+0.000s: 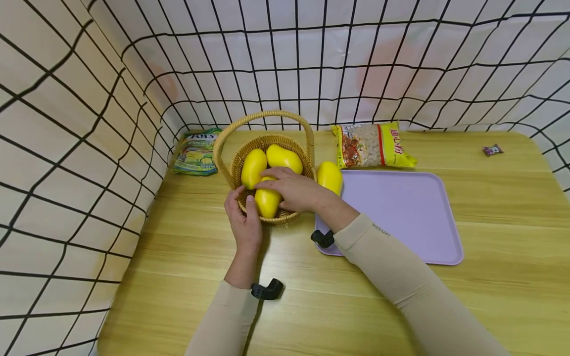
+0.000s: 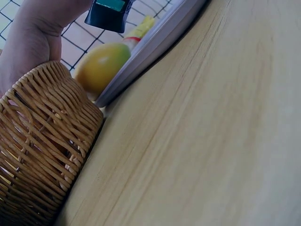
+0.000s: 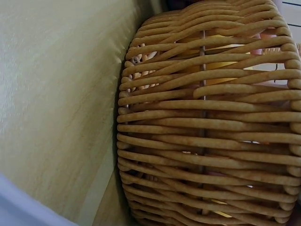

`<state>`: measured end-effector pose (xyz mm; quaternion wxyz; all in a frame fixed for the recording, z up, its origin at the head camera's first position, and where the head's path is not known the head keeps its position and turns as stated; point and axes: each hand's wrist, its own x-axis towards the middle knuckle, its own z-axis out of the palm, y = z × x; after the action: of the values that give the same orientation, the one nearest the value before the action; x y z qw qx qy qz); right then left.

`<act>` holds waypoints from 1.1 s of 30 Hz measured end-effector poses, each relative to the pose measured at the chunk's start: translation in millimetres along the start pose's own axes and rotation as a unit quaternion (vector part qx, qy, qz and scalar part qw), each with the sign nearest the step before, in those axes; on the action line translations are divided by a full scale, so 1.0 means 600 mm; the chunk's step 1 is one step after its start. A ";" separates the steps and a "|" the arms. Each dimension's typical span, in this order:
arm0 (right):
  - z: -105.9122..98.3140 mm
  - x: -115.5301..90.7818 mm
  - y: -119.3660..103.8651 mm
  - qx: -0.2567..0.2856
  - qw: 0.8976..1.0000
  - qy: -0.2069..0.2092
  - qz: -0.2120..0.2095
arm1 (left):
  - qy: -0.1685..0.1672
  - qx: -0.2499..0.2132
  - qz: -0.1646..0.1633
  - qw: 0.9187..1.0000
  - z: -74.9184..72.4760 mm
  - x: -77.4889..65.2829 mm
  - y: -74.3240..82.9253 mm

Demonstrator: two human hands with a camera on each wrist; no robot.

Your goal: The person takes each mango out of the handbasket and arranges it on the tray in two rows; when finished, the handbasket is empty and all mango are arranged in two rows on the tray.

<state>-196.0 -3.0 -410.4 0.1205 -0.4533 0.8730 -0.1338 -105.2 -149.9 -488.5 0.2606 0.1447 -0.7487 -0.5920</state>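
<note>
Right hand point(image 1: 297, 192) grips 6-o'clock mango point(image 1: 268, 203), left hand point(image 1: 246, 225) relaxed against basket point(image 3: 211, 117) at 8; mango likely firm, slick, hold mid-body

Right arm point(image 1: 396, 272) slants inward, fingers point(image 1: 269, 184) curved; left fingers point(image 1: 232, 200) forward, thumb point(image 1: 252, 207) apart.

The head camera looks forward and down from above both forearms, far enough off to take in the left hand point(image 1: 245, 225), the right hand point(image 1: 296, 190) and the grid-patterned cloth point(image 1: 307, 54) beyond them. The left wrist camera sits low over the wooden tabletop point(image 2: 188, 127), steeply tilted, close to the wicker basket point(image 2: 44, 136) at the hands, facing past it toward the right wrist. The right wrist camera, turned sideways, faces the woven wall at very close range. All three share the wicker basket; head and left wrist share the lilac tray point(image 1: 396, 217) by the right forearm.
</note>
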 end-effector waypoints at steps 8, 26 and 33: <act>0.001 0.002 -0.002 -0.025 0.999 0.021 -0.002 | 0.006 -0.011 -0.002 1.000 0.003 0.000 0.004; -0.024 -0.027 -0.008 -0.091 0.991 0.086 0.048 | -0.001 -0.010 0.004 1.000 0.000 0.001 0.002; -0.040 -0.057 -0.011 -0.003 0.992 0.105 0.074 | -0.001 -0.006 -0.003 1.000 -0.001 -0.002 0.005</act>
<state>-179.9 24.7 -382.7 0.0360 -0.3715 0.9122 -0.1692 -103.6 -148.8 -485.9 0.2592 0.1449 -0.7448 -0.5976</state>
